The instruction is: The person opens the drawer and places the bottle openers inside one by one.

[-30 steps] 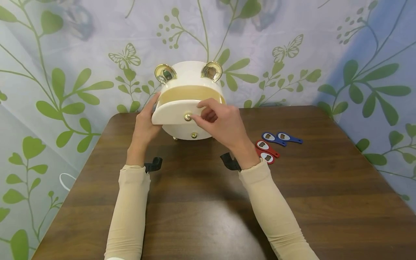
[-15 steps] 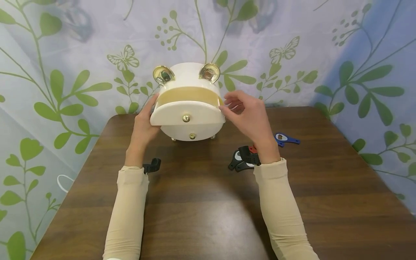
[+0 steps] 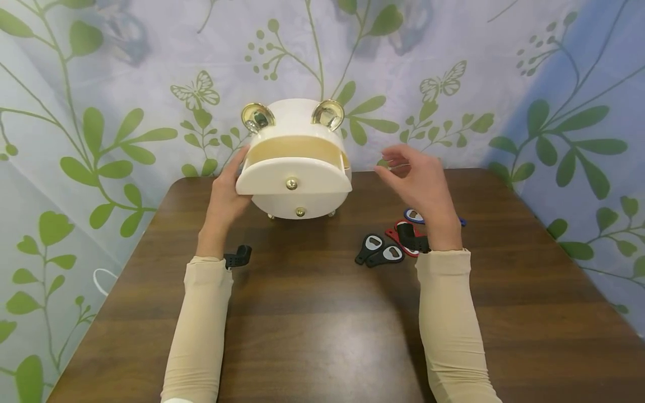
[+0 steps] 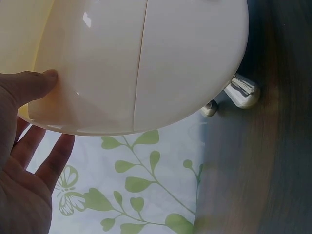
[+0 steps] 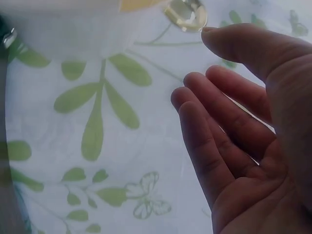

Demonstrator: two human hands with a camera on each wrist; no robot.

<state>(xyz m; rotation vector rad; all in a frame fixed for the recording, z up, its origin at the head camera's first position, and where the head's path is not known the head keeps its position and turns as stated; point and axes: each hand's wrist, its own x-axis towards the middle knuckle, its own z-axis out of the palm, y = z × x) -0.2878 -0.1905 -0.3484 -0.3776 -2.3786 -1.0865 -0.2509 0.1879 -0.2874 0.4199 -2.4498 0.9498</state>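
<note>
Two-drawer cabinet (image 3: 297,127) stands on the worktop (image 3: 312,302), upper drawer (image 3: 269,177) open. Your left hand (image 3: 224,196) grips the cabinet's left side; your right hand (image 3: 418,182), fingers loosely bent, holds nothing, apart on its right.

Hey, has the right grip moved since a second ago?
Yes. The right grip has moved to the person's right, judged against the white cabinet: from the upper gold knob to out past the cabinet's side, apart from it.
</note>
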